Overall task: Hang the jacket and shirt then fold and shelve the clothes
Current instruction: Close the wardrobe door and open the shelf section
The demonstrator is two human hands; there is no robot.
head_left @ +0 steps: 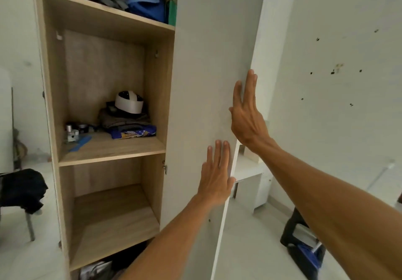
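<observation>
White board forms the door (206, 62) of the cabinet (50, 96). Both grips lie flat against it. The left grip (216, 175) is low on the panel near its free edge. The right grip (245, 114) is higher, at that edge, with its fingers straight. Each is released and holds nothing, only pressing on the panel.

Folded clothes (128, 123) are stacked at the back right of the middle shelf (113, 149), with a white rounded object on top of them. More clothes are heaped loosely on the top shelf. A dark garment (21, 188) is draped over a chair (30, 225) at the far left, well apart from both grips. I cannot tell whether it is the jacket or the shirt.

The door looks stiff and light and should swing under a flat palm, so it probably needs no clasp. The dark garment looks soft and limp and will likely sag and slide if lifted by its middle. Taking it at the collar or both shoulders should keep it square for a hanger. The folded stack is light but loose, so it is best lifted from underneath with the hands spread. The lower shelf (113, 225) offers bare board for it.
</observation>
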